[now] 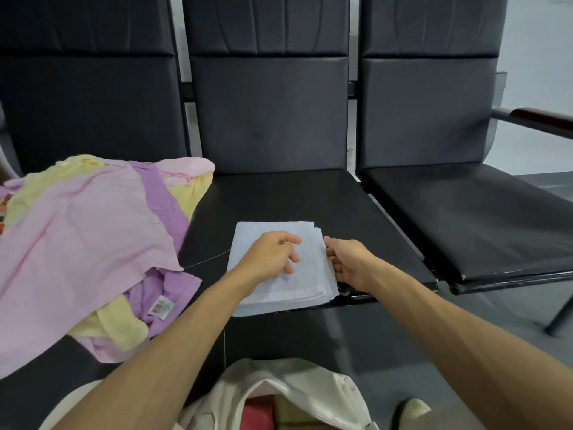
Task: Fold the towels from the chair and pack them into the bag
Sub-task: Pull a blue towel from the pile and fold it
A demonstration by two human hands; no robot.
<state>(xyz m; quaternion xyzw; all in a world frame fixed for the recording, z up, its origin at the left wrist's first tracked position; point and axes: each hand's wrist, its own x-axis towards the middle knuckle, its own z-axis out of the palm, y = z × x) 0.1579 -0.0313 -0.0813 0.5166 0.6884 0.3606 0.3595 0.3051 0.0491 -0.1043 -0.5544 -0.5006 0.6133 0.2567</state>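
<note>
A folded light blue towel (305,283) lies near the front edge of the middle black seat (279,197). My left hand (271,254) rests on top of it, fingers loosely bent. My right hand (348,259) is at the towel's right edge, its fingers tucked against and under the stacked layers. A heap of unfolded pink, purple and yellow towels (86,243) covers the left seat and spills over its front. A cream cloth bag (288,395) stands open on the floor below, with red and pale folded cloth inside.
The right seat (471,212) is bare, with a wood-topped armrest (539,117) beyond it. A loose thread (206,260) runs from the heap to the blue towel. A shoe (410,411) shows on the grey floor beside the bag.
</note>
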